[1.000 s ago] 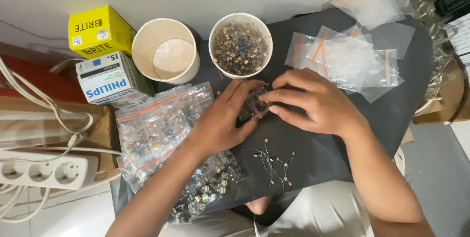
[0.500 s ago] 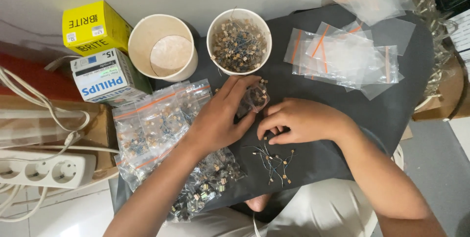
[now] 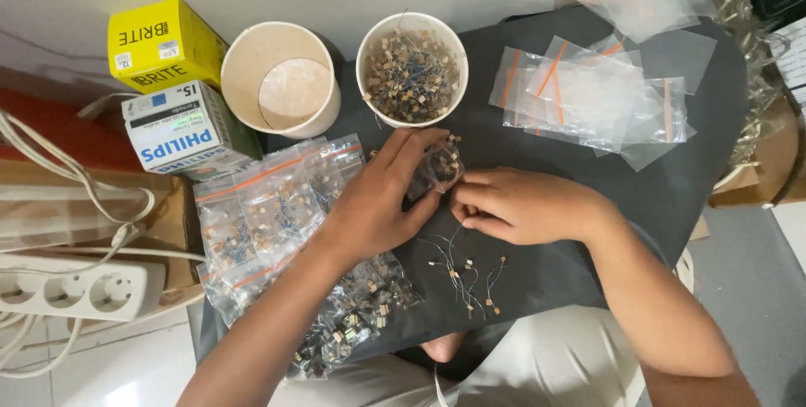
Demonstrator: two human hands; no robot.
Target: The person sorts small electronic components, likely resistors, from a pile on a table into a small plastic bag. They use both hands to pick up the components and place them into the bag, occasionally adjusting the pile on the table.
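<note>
Small clear zip bag [image 3: 438,168] w/ tiny wired components inside sits centre of frame, just below the full cup. Left hand [image 3: 378,201] pinches it between thumb and fingers, closed on the bag's left side. Right hand [image 3: 525,205] lies just right of the bag, fingers curled narrow, tips at the bag's lower right edge; can't tell if a part is pinched between them.

Handling, by my read: bag is thin film, v. light, floppy, a bit slick. Best gripped at the edge or mouth rather than the belly, where the sharp leads could poke through. The parts themselves are tiny and light, wire legs bend easily, so pick by the body, not the leads.

Below the hands, centre-bottom, loose components [image 3: 462,273] w/ thin wires lie scattered on the dark grey cloth [image 3: 655,197]. Lower left of them, a heap of filled bags [image 3: 353,323]; left-centre, more filled bags w/ orange strips [image 3: 269,205]. Upper centre: white paper cup full of components [image 3: 411,71]; to its left an empty paper cup [image 3: 281,79]. Upper right: stack of empty zip bags [image 3: 596,105]. Upper left: yellow box [image 3: 159,46] and a white-and-green box [image 3: 189,130] beneath it. Far left, lower: white power strip [image 3: 75,289] w/ cables.
</note>
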